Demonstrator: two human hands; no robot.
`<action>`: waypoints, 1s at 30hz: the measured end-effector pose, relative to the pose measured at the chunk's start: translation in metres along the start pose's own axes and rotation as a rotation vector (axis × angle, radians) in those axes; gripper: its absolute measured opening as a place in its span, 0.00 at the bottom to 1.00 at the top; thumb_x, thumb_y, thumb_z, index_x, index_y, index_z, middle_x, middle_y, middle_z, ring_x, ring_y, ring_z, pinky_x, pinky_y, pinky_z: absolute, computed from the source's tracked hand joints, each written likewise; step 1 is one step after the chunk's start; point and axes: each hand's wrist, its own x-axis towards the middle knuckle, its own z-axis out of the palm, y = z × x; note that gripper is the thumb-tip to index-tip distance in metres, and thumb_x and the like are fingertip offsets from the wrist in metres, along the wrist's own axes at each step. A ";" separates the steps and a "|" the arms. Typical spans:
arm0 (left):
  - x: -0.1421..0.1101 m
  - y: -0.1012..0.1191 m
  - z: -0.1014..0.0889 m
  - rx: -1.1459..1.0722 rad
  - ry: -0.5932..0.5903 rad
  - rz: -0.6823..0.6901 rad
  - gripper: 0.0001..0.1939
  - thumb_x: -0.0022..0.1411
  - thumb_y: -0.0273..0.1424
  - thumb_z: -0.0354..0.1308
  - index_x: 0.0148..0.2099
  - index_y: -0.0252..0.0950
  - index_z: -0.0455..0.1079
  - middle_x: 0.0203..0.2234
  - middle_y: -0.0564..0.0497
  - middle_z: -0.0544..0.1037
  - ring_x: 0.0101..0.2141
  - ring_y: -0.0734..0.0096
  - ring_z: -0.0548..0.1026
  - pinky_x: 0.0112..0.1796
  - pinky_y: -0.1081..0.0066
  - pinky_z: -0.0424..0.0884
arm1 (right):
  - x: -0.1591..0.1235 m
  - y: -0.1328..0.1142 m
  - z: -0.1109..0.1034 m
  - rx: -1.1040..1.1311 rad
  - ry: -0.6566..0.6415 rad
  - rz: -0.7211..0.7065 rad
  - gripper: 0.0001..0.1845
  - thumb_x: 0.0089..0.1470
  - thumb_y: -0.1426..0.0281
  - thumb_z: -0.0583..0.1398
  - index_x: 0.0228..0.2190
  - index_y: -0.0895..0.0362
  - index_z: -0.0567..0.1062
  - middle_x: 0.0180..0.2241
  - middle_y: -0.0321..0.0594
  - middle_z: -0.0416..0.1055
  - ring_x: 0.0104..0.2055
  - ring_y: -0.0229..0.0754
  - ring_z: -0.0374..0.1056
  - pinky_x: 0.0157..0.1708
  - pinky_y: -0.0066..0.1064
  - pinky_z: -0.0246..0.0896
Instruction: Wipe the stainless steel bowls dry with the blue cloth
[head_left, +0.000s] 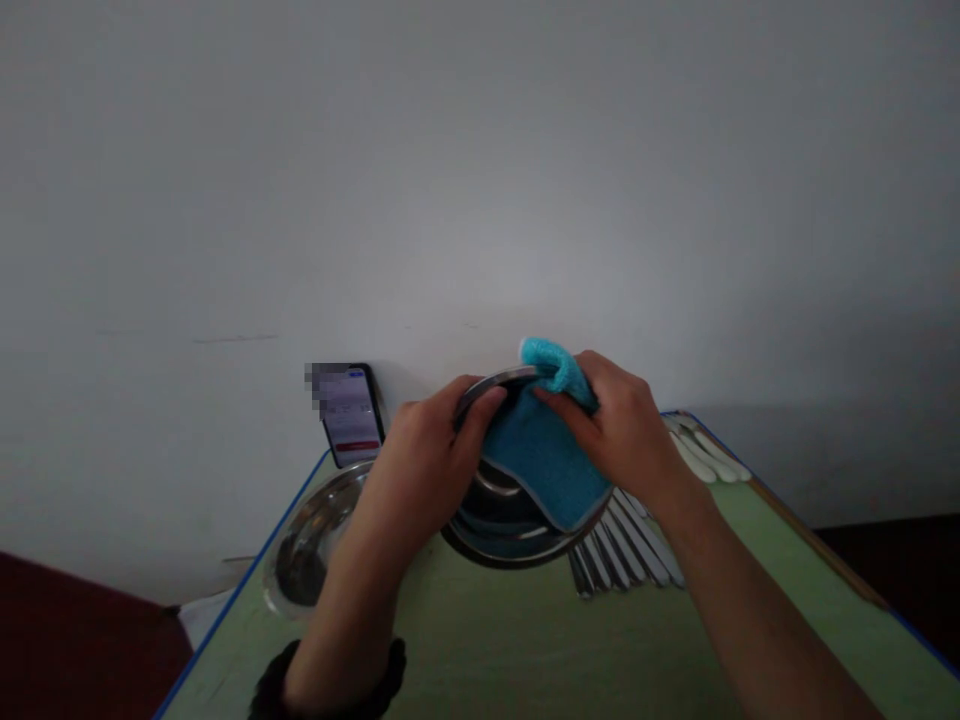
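Above the table I hold a shiny metal bowl (pixel 491 548), tilted so that its inside faces me. My left hand (pixel 431 460) grips the rim on the left, thumb inside and fingers behind. A blue cloth (pixel 551 465) drapes into the bowl and folds over the top of the rim. On the right, my right hand (pixel 619 420) is closed on the cloth, pinching it against the rim. Part of the bowl's inside is hidden by the cloth.
A second metal bowl (pixel 296 560) stands at the left table edge. Behind it a phone (pixel 352 415) leans on the wall. Several metal cutlery handles (pixel 626 550) lie right of the held bowl. White-handled utensils (pixel 709 455) lie at the back right of the green table (pixel 510 650).
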 end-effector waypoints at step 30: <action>0.002 -0.011 -0.008 0.234 0.066 0.060 0.17 0.63 0.39 0.42 0.31 0.36 0.67 0.17 0.53 0.70 0.18 0.74 0.64 0.22 0.73 0.55 | -0.001 0.007 0.002 -0.014 0.102 0.157 0.12 0.53 0.59 0.55 0.31 0.55 0.71 0.26 0.36 0.69 0.28 0.39 0.64 0.29 0.30 0.56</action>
